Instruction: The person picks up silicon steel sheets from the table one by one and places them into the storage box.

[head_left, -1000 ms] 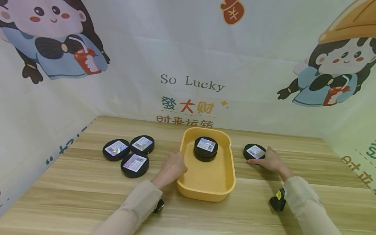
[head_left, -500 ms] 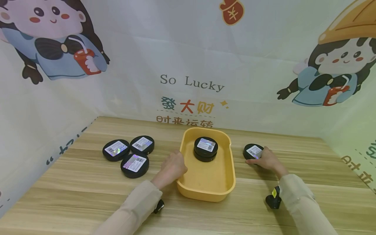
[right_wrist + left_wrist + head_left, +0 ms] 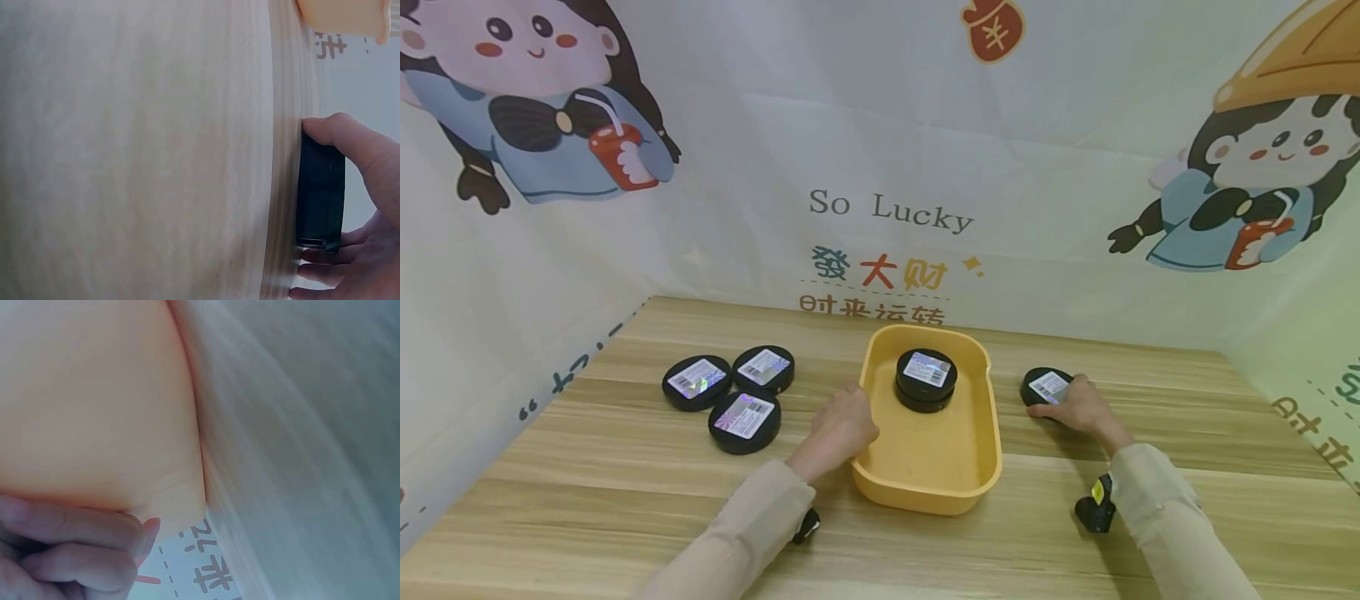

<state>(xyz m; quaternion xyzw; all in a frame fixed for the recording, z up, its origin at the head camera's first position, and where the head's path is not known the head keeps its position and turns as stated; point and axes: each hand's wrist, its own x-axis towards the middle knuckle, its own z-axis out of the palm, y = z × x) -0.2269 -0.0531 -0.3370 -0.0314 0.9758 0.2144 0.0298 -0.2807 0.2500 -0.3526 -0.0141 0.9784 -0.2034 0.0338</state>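
Note:
My left hand [image 3: 842, 423] grips the left rim of a yellow plastic tray [image 3: 921, 462]. Its curled fingers [image 3: 87, 531] show against the tray's wall in the left wrist view. To the right of the tray, my right hand [image 3: 1086, 407] holds a flat round black case [image 3: 1047, 387] with a white label on top. In the right wrist view the thumb is on one side of this case [image 3: 320, 194] and the other fingers are at the opposite side; it lies on the table. Inside the tray, toward its far end, two similar black cases [image 3: 926, 373] are stacked.
Three more labelled black cases [image 3: 744, 422] lie close together on the wooden table [image 3: 587, 492], left of the tray. A printed cloth backdrop [image 3: 737, 167] stands behind the table and along its sides. Small black devices [image 3: 1096, 510] sit at both wrists.
My right hand and forearm have shifted slightly left around the case. The left hand, the tray and the cases look unmoved.

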